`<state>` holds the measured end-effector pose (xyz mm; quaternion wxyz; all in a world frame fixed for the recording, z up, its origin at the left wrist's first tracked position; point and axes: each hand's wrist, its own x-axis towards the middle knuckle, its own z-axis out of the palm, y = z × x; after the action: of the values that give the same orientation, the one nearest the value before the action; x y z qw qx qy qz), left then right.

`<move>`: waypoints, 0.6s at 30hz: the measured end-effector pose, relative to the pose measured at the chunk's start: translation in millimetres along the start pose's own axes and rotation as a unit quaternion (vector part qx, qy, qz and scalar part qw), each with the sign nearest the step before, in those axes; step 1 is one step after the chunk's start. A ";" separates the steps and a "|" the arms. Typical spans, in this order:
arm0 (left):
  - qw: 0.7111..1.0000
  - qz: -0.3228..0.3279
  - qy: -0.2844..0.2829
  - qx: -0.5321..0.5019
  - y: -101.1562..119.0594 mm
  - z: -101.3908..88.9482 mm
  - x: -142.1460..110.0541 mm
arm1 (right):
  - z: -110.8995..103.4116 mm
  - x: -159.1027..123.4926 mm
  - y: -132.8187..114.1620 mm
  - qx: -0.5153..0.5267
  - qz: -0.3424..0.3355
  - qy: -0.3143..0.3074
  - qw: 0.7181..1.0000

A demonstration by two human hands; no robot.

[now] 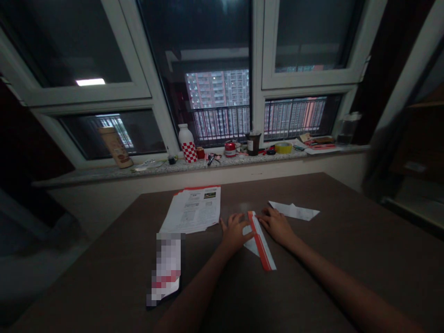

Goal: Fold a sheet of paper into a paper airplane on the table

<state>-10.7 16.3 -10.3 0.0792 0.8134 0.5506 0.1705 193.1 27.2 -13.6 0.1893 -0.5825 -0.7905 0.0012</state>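
A narrow strip of folded paper (262, 245), orange and white, lies slantwise on the dark table between my two hands. From under its left side a pale triangular flap (252, 247) sticks out. My left hand (236, 235) rests on the left side of the paper, its fingers spread and its thumb touching the strip. At the strip's right edge, near the far end, lies my right hand (277, 226), fingers bent but apart, the fingertips close to or touching the paper. Just beyond it is another folded white paper piece (296, 211).
A stack of printed sheets (194, 210) lies to the left, with a phone (166, 268), its screen blurred out, nearer me. On the windowsill (152, 172) stand a checkered bottle (189, 145), a tan tumbler (116, 148), a dark cup (253, 143) and yellow tape (283, 147).
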 end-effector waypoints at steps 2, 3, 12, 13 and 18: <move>1.000 0.000 -0.001 0.001 -0.6 0.6 0.3 | -0.4 0.3 -1.0 -0.005 0.003 0.003 1.000; 1.000 0.002 -0.002 0.000 -0.7 0.6 0.4 | -0.8 0.3 -1.4 -0.007 0.004 0.004 1.000; 1.000 0.005 -0.009 0.007 -1.0 -0.5 1.0 | -1.8 5.2 -2.1 -0.020 0.005 0.010 1.000; 1.000 0.004 -0.010 0.009 -1.2 -0.3 1.1 | -1.2 6.9 -2.3 -0.022 0.007 0.012 1.000; 1.000 0.000 -0.011 0.005 -2.3 1.6 1.3 | 2.6 13.5 -1.9 -0.021 0.025 0.019 0.999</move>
<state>-11.6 18.4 -12.3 0.0815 0.8155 0.5508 0.1583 187.3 39.6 -11.6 0.1919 -0.6060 -0.7716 -0.0223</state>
